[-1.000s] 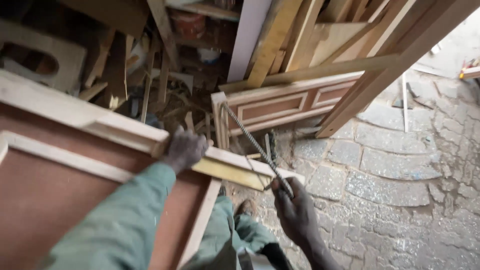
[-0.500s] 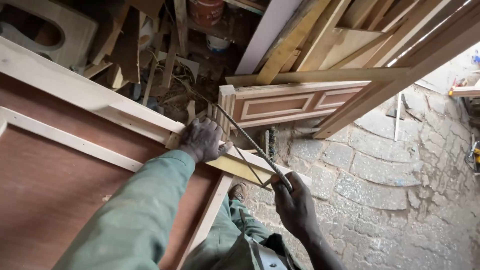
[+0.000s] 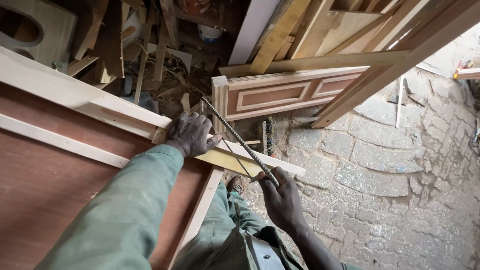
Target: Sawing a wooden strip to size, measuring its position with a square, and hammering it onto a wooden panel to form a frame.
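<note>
My left hand [image 3: 189, 134] presses flat on a pale wooden strip [image 3: 235, 159] that lies along the edge of a large brown door panel [image 3: 45, 185]. My right hand [image 3: 281, 200] grips the lower end of a bow saw [image 3: 240, 141] made from a twisted steel bar, with its thin blade resting across the strip just right of my left hand. The strip's free end sticks out past the panel's corner over the paving. My green sleeve and trousers fill the lower middle.
A smaller panelled door [image 3: 290, 92] leans on its side behind the saw. Long timber beams [image 3: 400, 55] lean at the upper right. Offcuts and scrap wood [image 3: 115, 45] pile up at the upper left. Grey stone paving [image 3: 380, 175] covers the right side.
The view has drifted down and left, and my left hand has settled closer to the saw blade on the strip. My right hand keeps hold of the saw.
</note>
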